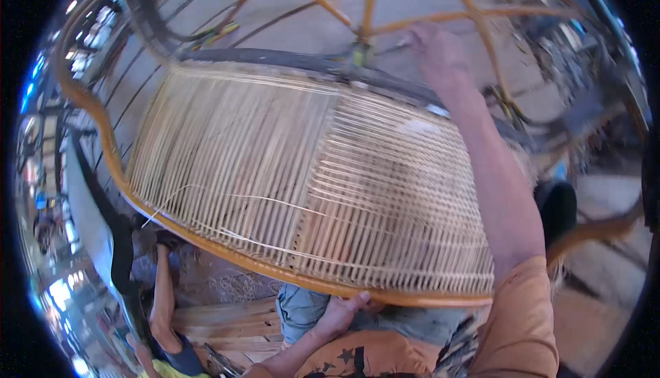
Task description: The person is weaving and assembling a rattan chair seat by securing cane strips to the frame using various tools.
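A rattan chair seat [254, 130], partly woven, lies tilted across my lap. Long strands run side by side over its left part; cross strands are woven through the right part. My left hand [344, 312] grips the orange-brown cane rim [275, 273] at the near edge, thumb on top and the other fingers partly hidden beneath. Past the far dark rail [275, 58], my raised right hand [433, 44] is blurred, its fingers bent together near a small pale bit I cannot make out. One loose pale strand [258, 198] arches over the near left weaving.
Bent cane struts [368, 6] cross beyond the seat, bound at a joint. A curved cane arm [103, 130] rises at the left. Another person's arm [161, 295] shows at the lower left, near a dark-edged panel [96, 220]. Scraps [570, 55] litter the far right floor.
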The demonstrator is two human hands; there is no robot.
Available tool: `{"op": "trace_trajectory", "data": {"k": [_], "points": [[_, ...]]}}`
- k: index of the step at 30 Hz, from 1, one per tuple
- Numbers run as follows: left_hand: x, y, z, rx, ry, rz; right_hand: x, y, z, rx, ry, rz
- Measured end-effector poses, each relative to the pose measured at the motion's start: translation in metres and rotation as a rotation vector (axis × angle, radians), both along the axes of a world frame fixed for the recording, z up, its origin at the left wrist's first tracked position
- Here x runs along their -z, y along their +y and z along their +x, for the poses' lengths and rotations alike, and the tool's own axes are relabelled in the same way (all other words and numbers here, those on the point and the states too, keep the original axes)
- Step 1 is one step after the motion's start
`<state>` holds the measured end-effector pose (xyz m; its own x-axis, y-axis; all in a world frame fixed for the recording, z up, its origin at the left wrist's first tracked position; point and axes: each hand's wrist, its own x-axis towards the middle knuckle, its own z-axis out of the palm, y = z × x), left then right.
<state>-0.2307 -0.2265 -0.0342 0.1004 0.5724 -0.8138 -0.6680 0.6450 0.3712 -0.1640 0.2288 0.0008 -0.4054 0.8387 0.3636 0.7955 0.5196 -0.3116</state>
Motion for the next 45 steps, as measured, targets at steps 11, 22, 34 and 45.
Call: {"op": "trace_trajectory", "data": {"k": [11,22,34,45], "points": [[0.011,-0.003,0.001,-0.128,-0.066,0.141,-0.064,-0.271,0.283,0.807,0.237,-0.615],[0.006,-0.003,0.0,-0.121,-0.072,0.137,0.019,-0.29,0.315,0.73,0.359,-0.35],[0.005,-0.002,0.0,-0.104,-0.083,0.135,0.031,-0.283,0.318,0.595,0.115,-0.256],[0.007,-0.005,-0.004,-0.134,-0.088,0.129,0.031,-0.287,0.308,0.557,-0.069,-0.313]]}}
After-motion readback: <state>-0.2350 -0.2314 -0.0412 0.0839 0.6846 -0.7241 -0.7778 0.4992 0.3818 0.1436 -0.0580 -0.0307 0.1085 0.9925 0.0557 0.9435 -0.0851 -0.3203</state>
